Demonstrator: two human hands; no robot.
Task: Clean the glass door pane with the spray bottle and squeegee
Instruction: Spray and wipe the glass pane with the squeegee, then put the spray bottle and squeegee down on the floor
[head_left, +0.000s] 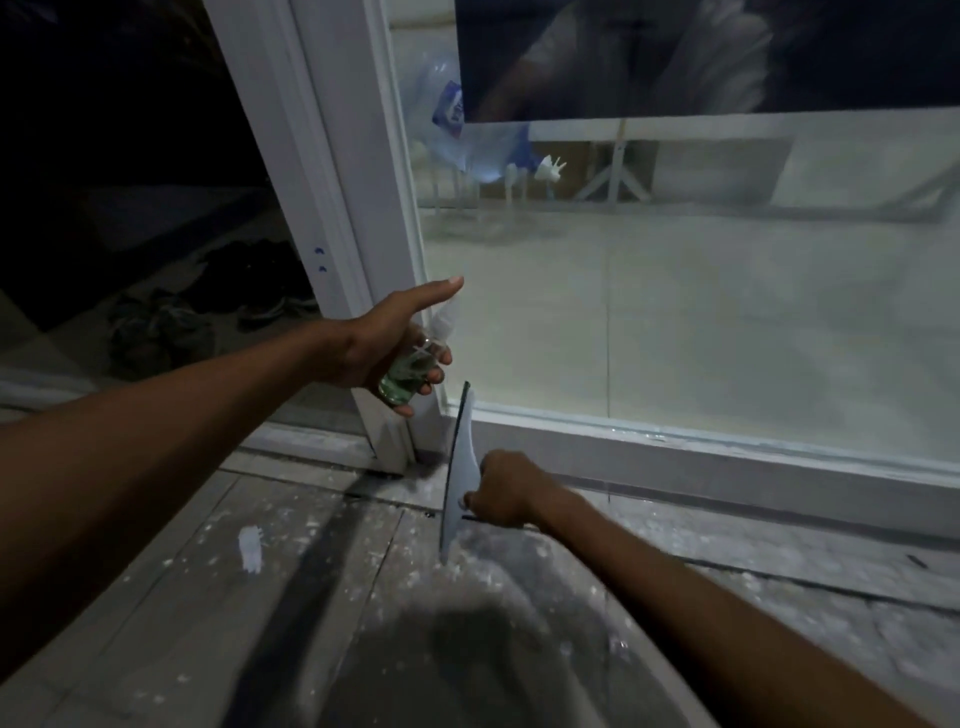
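No writing is legible. The left hand (382, 343) grips a clear spray bottle (410, 371) of greenish liquid near the frame; the right hand (501, 491) holds a pale squeegee (458, 467) — upright, below the hazy glass pane (701, 312).

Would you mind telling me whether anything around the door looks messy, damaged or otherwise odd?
Yes: white flecks and smears litter the floor tiles by the door frame, and a white blotch sits on one tile. The glass pane looks hazy. The left hand grips the spray bottle; the right hand holds the squeegee.

Dim, soft wide-angle view; light glows through the glass pane (701, 322).
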